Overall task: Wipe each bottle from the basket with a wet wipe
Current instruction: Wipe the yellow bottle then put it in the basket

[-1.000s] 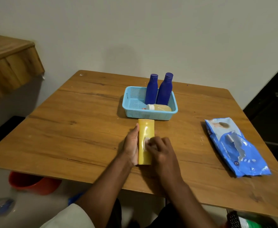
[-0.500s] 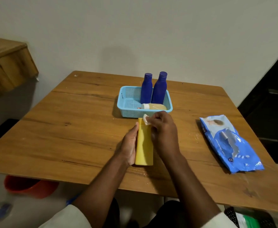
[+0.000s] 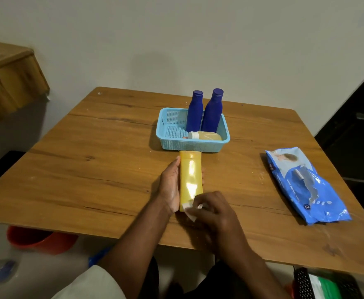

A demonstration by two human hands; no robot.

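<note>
A person seated at a wooden table [image 3: 90, 169] works on a yellow bottle [image 3: 191, 180] that lies flat on the tabletop, its length running away from the body. Nearest the camera, the right hand [image 3: 214, 214] has its fingers curled around a folded white wet wipe [image 3: 188, 209], pressing it against the near end of the bottle. Just beyond, the left hand [image 3: 170, 186] steadies the bottle from its left side, the thumb stretched along the edge, fingertips showing on the far side, so the hand wraps round the bottle. A pale sleeve [image 3: 94, 285] covers the left upper arm at the bottom of the view.

Beside the bottle's far end sits a light blue basket [image 3: 170, 143]. Inside it, a small pale yellow bottle with a white cap [image 3: 207, 136] lies on its side along the front wall, and two dark blue bottles, one on the left [image 3: 195, 113] and one on the right [image 3: 212, 113], stand upright behind it, close together.

Well to the right on the table lies a blue pack of wipes [image 3: 306, 184], its flap partly peeled.

Below the table's left edge a red bucket [image 3: 36, 240] stands on the floor. A wooden ledge [image 3: 10, 76] juts from the left, and a plain wall [image 3: 176, 39] closes the scene.
</note>
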